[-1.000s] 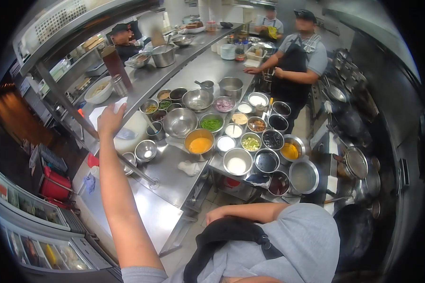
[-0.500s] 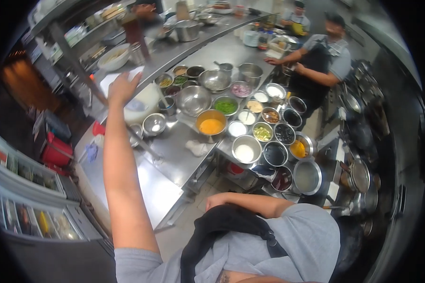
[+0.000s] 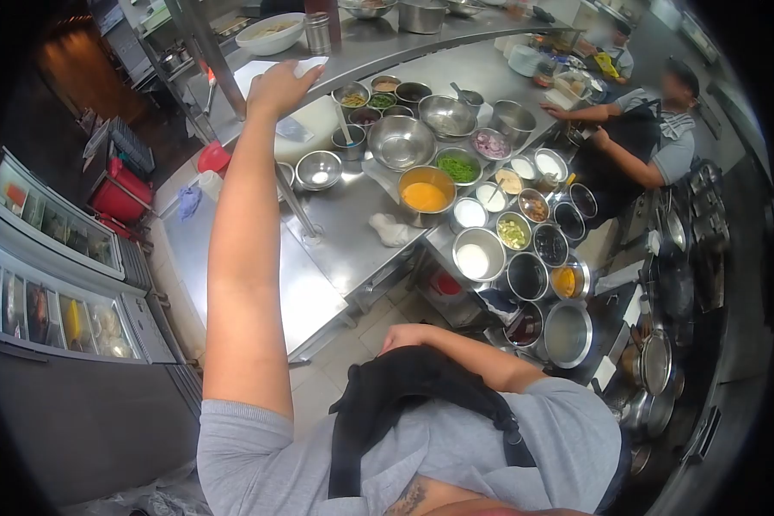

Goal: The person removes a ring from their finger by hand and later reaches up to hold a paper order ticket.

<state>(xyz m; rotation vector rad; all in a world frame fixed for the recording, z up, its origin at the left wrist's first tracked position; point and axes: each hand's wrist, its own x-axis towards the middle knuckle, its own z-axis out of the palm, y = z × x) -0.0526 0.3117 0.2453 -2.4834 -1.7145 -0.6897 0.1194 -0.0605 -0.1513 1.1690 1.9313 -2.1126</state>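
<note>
My left hand [image 3: 277,88] reaches out to the raised steel shelf. It lies palm down over a sheet of white paper [image 3: 248,76], with the thumb stretched out to the right. Close to it are a white bowl of food [image 3: 271,34] and a metal shaker [image 3: 317,34]. Below the hand, a white tub [image 3: 305,133] stands on the lower counter. My right hand [image 3: 404,335] is bent in front of my waist, partly covered by black cloth [image 3: 413,378]. Its fingers are hidden, so whether it holds anything does not show.
Steel pots of ingredients crowd the counter, among them orange liquid [image 3: 426,196], chopped greens [image 3: 457,165] and sliced onion [image 3: 492,144]. A crumpled cloth [image 3: 389,230] lies near the counter edge. A co-worker [image 3: 636,129] stands at the right. An open-topped fridge [image 3: 60,292] is at the left.
The view has shifted, so the counter and pots appear farther right. My left hand stays over the paper by the shelf. My right hand remains at my waist.
</note>
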